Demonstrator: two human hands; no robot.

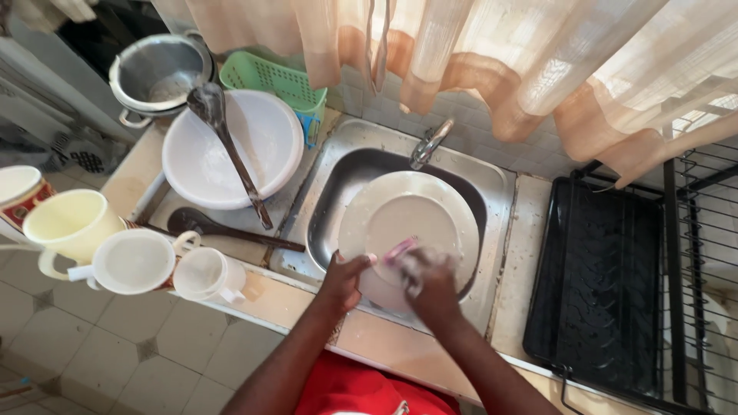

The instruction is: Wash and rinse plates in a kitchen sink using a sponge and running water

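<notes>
Pinching white plate [407, 223] rim, left hand [344, 278] grip closed; right hand [428, 283] clenched on pink scrubber [400, 250].

The left hand [344, 278] has its grip on the near-left rim of a white plate [407, 223] over the sink [492, 180]. The right hand [429, 283] presses a pink sponge [400, 250] against it. Left of that grip, cups [207, 274] stand on the surface [265, 296].

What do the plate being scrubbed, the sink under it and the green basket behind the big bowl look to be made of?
The plate looks like glazed ceramic or possibly melamine: white, smooth, slightly glossy. The sink looks like stainless steel, grey with a dull metallic sheen. The green basket looks like moulded plastic, judging by its matte colour and perforated walls.
</notes>
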